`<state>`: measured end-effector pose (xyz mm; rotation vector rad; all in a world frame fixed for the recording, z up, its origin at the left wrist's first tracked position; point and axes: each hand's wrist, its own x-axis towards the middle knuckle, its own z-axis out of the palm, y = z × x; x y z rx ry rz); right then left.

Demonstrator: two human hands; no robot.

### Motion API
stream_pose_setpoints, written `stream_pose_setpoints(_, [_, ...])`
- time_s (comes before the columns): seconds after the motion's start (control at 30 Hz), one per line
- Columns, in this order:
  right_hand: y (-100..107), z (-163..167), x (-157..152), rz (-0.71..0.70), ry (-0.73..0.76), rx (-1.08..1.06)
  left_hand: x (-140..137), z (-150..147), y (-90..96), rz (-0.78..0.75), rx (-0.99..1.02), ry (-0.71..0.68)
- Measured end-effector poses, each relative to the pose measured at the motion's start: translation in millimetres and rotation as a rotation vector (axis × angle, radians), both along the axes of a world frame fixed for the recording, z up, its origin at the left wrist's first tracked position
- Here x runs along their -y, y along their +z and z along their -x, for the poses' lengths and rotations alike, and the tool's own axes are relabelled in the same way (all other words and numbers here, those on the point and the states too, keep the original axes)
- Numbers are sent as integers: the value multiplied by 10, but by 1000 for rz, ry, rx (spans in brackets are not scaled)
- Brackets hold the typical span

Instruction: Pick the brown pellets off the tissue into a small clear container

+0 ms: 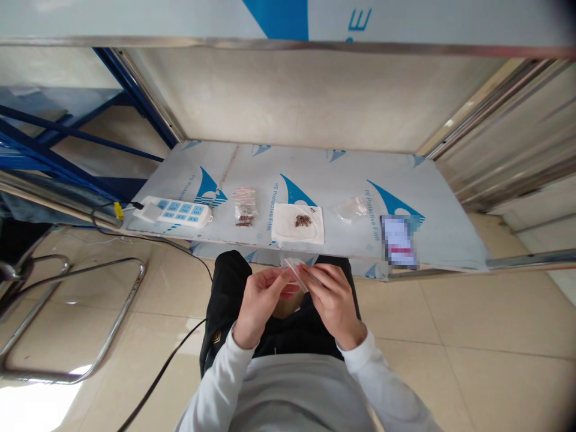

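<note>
Pinching a small clear bag (297, 275), thin and glossy with a reddish strip, in the right hand (330, 292) at six o'clock from the white sheet (281, 231) on the bench (443, 231); touching the same bag with the left hand (264, 295), curled narrow, too overlapped to tell whether gripping. Cannot make out any contents there. At the front edge, between three and four o'clock, a flat rectangular phone (399, 242), blurred out. At the dial's centre, that white sheet, roughly square and softly creased, bearing a loose heap of short dark-brown pieces (303, 221). At nine o'clock, a long white plastic power strip (180, 211) with pale-blue sockets. Between nine and ten, stacked red-striped bags (245, 205), holding similar brown pieces at the near end. Between two and three, crumpled transparent bags (353, 209), wrinkled and shiny.
</note>
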<state>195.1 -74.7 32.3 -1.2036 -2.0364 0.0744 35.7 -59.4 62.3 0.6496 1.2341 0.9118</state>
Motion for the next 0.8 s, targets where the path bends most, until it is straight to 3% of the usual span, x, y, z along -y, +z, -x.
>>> stream_pose_setpoints(0.23, [-18, -63, 48, 200, 26, -93, 22, 28, -124, -44, 41, 10])
stream_pose_setpoints(0.43, [144, 34, 114, 564, 27, -554, 69, 2, -177, -109, 130, -44])
stream_pose_setpoints(0.53, [182, 108, 87, 735, 28, -606, 67, 10, -179, -135, 134, -61])
stream_pose_setpoints(0.63, [150, 123, 51, 867, 143, -635, 51, 79, -179, -152, 73, -124])
stream_pose_setpoints(0.7, [99, 108, 44, 881, 131, -606, 64, 132, -196, -162, -10, -168])
stream_pose_setpoints(0.8, [23, 86, 67, 723, -79, -428, 137, 160, -238, -145, -205, -196])
